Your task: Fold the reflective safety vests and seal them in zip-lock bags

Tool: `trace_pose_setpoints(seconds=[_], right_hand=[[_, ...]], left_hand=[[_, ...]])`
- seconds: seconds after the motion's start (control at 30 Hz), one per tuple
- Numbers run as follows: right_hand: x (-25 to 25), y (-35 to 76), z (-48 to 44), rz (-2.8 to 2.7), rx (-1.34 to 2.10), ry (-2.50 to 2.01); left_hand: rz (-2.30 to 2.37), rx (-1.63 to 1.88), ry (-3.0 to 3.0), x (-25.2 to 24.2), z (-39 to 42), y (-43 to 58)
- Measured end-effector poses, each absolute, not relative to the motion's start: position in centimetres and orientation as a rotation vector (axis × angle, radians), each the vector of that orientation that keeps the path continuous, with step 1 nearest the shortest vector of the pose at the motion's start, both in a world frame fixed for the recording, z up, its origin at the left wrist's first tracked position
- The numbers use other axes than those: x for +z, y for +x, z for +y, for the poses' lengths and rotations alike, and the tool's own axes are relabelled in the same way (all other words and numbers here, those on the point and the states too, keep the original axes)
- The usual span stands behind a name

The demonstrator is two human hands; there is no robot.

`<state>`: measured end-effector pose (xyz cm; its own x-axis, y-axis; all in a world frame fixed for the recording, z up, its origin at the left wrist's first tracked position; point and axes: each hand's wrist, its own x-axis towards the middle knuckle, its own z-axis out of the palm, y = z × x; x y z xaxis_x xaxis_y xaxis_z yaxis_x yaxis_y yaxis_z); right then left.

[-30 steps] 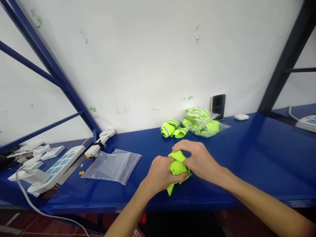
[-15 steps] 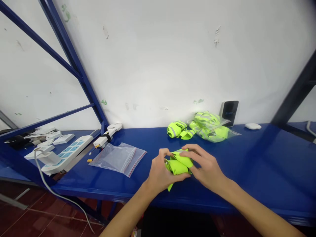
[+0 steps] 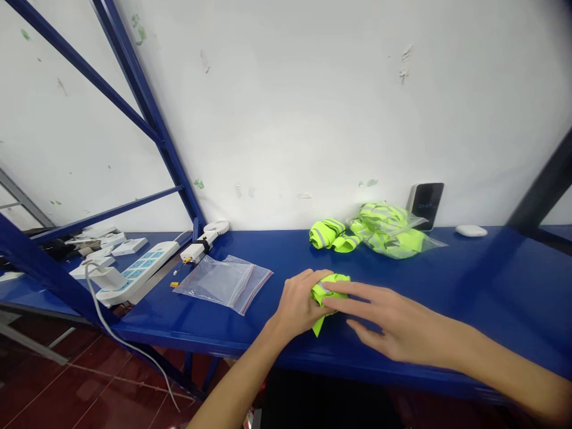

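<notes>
A bundled fluorescent yellow-green reflective strap [image 3: 333,285] lies just above the near part of the blue table, with a loose end hanging below it. My left hand [image 3: 300,302] is closed around its left side, the fingers curled over it. Against its front and right side rest the outstretched fingers of my right hand [image 3: 386,319]; the thumb stands apart from the bundle. Part of the bundle is hidden behind both hands. Farther back lie loose rolls of the same strap [image 3: 326,233], next to a clear plastic bag [image 3: 395,241] filled with more of it.
Empty clear zip bags [image 3: 227,283] lie left of my hands on the blue table [image 3: 277,253]. Beyond them are a small white fan [image 3: 216,227] and a power strip [image 3: 140,271] with a cable. A phone [image 3: 426,205] leans on the wall near a white oval case [image 3: 471,230].
My right hand has loosened from the bundle, its fingers straightening and its thumb moving off. My left hand has turned further over the strap. The view has shifted slightly left.
</notes>
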<state>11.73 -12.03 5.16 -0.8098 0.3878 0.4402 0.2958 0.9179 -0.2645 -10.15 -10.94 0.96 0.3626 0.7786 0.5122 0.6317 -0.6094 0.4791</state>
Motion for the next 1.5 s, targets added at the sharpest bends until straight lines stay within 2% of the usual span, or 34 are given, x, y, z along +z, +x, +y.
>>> trace_pose_setpoints(seconds=[0.2,0.3,0.4,0.57,0.83,1.0,1.2,1.37,1.43,1.5], right_hand=[[4.6,11.3,-8.6,-2.18,0.945,-0.685],[4.1,10.1,-6.9,-2.107,1.056,-0.639],[4.0,9.3,-6.1,-2.269,1.127,-0.62],[4.4,9.2,-5.2,-2.297,1.594,-0.514],[5.3,9.6,-5.5,-2.427,1.702,-0.482],[5.5,9.6,-6.2,-2.51,1.505,-0.586],[4.7,9.5,-6.6,-2.475,1.333,-0.597],[2.9,10.1,-5.7,-2.296,1.372,-0.666],[2.5,10.1,-5.5,-2.265,1.343,-0.66],[2.4,10.0,-5.5,-2.273,1.293,-0.648]], left_hand=[[1.372,0.875,2.631,1.1,-11.7,-9.5],[1.468,0.875,2.612,0.9,-11.5,-9.7],[1.451,0.805,2.691,0.8,-11.4,-10.2],[1.38,0.733,2.778,0.7,-11.6,-10.3],[1.392,0.644,2.865,0.8,-12.3,-9.5],[1.418,0.568,2.954,0.6,-12.2,-9.4],[1.348,0.785,2.776,0.0,-11.7,-9.2],[1.254,1.182,2.575,1.7,-12.6,-12.6],[1.39,1.259,2.562,2.8,-12.6,-15.8],[1.644,1.168,2.51,3.5,-12.2,-19.3]])
